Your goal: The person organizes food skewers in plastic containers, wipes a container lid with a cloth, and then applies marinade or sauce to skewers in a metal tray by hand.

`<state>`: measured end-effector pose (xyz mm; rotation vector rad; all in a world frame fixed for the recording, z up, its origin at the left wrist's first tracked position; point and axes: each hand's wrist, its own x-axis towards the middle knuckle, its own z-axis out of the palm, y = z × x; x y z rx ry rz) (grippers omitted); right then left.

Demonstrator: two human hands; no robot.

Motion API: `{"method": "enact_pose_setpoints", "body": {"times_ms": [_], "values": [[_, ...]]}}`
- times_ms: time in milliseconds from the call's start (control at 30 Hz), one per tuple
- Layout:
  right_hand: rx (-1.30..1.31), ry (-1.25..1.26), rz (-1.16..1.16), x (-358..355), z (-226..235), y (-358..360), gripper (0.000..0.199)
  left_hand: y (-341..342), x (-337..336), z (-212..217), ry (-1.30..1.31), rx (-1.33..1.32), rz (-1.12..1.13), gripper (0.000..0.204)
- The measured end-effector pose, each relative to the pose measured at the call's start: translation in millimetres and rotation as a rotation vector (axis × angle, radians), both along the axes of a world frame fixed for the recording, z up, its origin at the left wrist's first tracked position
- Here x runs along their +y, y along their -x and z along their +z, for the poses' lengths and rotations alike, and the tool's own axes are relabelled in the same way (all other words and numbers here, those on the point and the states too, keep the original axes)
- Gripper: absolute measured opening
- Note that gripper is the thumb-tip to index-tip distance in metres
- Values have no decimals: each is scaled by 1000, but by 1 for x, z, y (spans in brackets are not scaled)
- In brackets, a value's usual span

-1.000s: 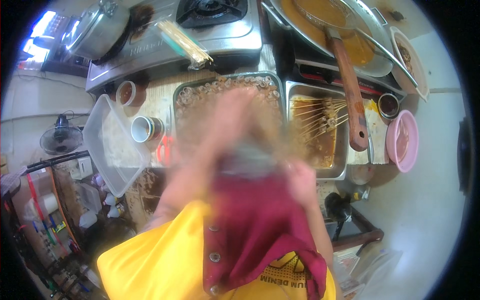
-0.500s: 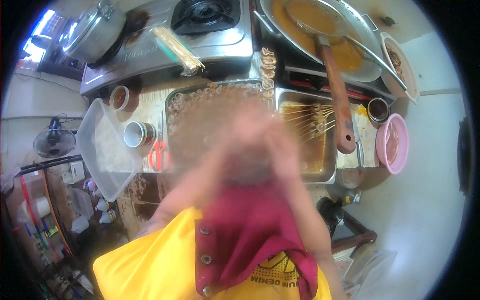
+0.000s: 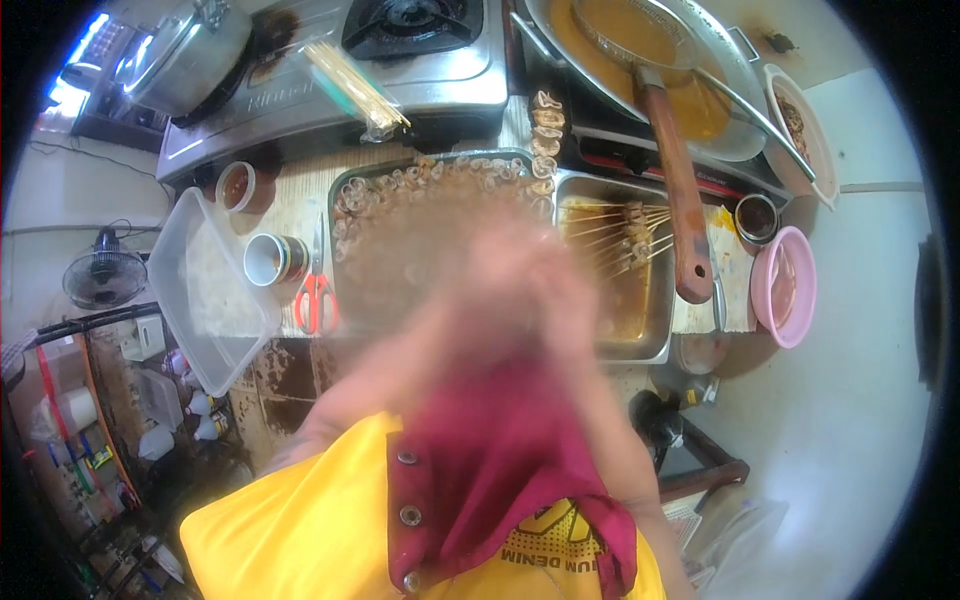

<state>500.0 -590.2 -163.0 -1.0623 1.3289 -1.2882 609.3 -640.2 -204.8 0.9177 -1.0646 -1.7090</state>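
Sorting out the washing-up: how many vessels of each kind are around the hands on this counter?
Metal trays: 2
Clear plastic tub: 1
Cups: 2
Pink bowl: 1
Wok: 1
Pot: 1
Total: 8

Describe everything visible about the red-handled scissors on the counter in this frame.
The scissors lie flat on the pale counter, in the gap between the small metal cup and the large tray of food pieces. Their red plastic loop handles point toward the person, and the thin metal blades, which look closed, point toward the stove. Neither hand touches them; both blurred hands are raised over the trays.
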Motion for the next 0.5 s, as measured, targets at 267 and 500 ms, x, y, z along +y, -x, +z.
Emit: {"method": "enact_pose_setpoints", "body": {"times_ms": [267,500], "values": [[-22,-14,-44,2,3,-3,13,2,3,0,29,25,6,19],[-32,-51,-92,3,1,-3,13,5,6,18,-314,245,2,19]]}}
